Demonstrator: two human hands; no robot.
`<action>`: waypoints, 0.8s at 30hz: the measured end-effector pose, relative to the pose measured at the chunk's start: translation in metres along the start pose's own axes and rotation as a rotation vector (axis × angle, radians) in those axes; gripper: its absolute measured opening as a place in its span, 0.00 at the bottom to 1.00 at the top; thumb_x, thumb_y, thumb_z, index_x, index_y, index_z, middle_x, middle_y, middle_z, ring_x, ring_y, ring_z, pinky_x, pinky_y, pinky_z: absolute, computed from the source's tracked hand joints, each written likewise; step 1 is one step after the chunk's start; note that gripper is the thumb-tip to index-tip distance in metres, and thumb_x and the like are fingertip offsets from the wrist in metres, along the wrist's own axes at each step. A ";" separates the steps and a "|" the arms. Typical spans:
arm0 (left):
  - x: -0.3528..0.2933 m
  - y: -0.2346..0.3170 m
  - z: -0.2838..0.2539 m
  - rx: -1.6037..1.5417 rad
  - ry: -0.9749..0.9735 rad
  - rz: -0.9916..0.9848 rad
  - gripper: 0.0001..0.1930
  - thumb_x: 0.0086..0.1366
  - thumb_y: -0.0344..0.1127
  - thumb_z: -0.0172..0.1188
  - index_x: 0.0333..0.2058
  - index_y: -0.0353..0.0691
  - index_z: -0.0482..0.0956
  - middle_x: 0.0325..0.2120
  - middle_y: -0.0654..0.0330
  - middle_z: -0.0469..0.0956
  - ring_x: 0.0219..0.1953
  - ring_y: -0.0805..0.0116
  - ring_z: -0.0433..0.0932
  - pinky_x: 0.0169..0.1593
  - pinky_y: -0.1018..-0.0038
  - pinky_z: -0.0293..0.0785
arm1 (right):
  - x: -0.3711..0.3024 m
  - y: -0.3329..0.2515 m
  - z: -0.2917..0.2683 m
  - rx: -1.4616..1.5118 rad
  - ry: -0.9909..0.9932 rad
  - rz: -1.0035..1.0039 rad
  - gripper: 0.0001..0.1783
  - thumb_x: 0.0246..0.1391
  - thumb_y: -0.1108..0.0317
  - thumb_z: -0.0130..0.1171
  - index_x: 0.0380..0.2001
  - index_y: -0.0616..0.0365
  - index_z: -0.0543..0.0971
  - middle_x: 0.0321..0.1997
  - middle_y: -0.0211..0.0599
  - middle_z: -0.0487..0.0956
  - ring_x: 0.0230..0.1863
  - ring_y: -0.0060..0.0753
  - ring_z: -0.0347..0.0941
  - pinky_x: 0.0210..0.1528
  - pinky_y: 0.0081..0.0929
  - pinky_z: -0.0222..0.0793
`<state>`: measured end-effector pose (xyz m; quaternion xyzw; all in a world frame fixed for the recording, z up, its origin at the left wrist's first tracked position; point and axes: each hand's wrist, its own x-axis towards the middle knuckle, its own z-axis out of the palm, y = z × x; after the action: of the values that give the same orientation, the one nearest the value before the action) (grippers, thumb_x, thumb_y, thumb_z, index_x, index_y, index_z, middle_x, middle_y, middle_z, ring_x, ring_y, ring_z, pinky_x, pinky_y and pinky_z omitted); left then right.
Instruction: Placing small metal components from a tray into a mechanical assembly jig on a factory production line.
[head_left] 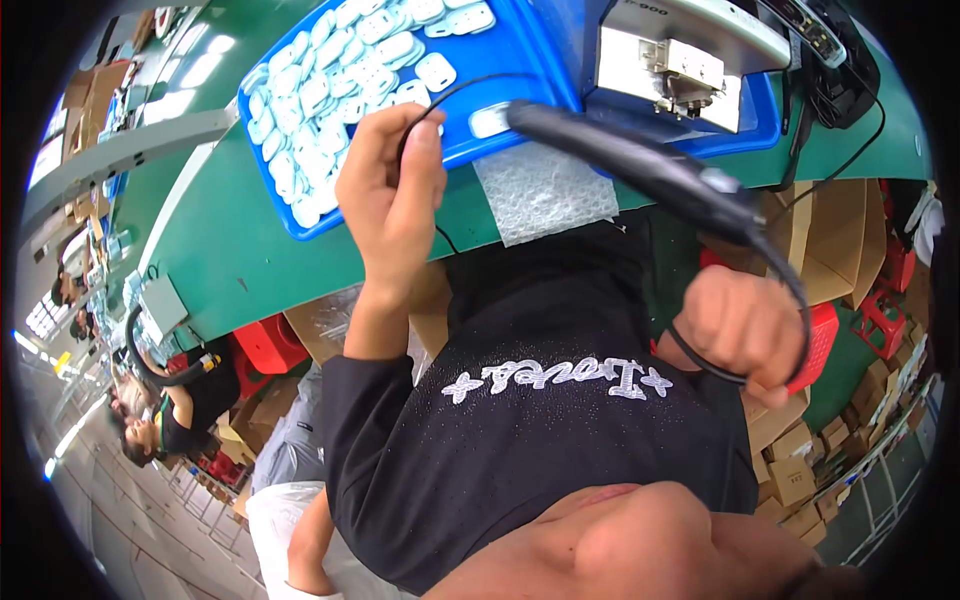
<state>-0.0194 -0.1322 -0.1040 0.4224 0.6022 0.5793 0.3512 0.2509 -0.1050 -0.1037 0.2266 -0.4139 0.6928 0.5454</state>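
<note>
My left hand (390, 190) is raised at the front edge of a blue tray, its fingers and thumb closed round a thin black cable (470, 84). My right hand (740, 325) is closed in a fist on a thicker black cord (797, 300), which loops round it. That cord leads up to a long, dark handheld tool (640, 165), resembling an electric screwdriver, tilted in the air and untouched by my fingers. Beneath its far tip, one white plastic piece (490, 121) lies in the blue tray (548, 45). Many rounded white plastic pieces (320, 90) are heaped on the tray's left side.
A bubble-wrap sheet (545, 195) hangs over the edge of the green table (225, 285). At right, a grey machine (690, 50) with a metal fixture stands near a second blue tray (750, 130). Cardboard boxes (840, 235) and red stools (270, 345) stand below; another person (175, 420) sits at left.
</note>
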 end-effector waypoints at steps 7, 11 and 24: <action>-0.028 -0.006 0.001 0.015 -0.194 -0.001 0.09 0.69 0.24 0.58 0.46 0.30 0.78 0.33 0.60 0.82 0.25 0.79 0.69 0.31 0.84 0.65 | 0.052 -0.034 0.023 -0.040 -0.358 -0.189 0.10 0.56 0.66 0.64 0.23 0.47 0.75 0.16 0.22 0.64 0.13 0.16 0.55 0.17 0.20 0.49; -0.053 -0.019 -0.003 -0.050 -0.222 -0.146 0.12 0.66 0.26 0.62 0.47 0.31 0.79 0.38 0.57 0.82 0.29 0.74 0.73 0.35 0.81 0.69 | 0.075 -0.080 0.039 -0.071 -0.475 -0.047 0.09 0.55 0.68 0.65 0.23 0.48 0.76 0.17 0.26 0.68 0.14 0.19 0.61 0.17 0.24 0.50; -0.115 0.004 0.034 0.115 -0.516 0.518 0.23 0.66 0.52 0.65 0.47 0.36 0.81 0.41 0.56 0.80 0.43 0.65 0.78 0.48 0.67 0.74 | 0.118 -0.027 0.085 -0.026 -0.469 -0.435 0.04 0.56 0.68 0.52 0.30 0.54 0.75 0.17 0.32 0.72 0.14 0.31 0.69 0.15 0.28 0.63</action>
<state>0.0572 -0.2240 -0.1106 0.7121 0.3984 0.4887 0.3089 0.2288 -0.1056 0.0427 0.4565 -0.4787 0.4834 0.5734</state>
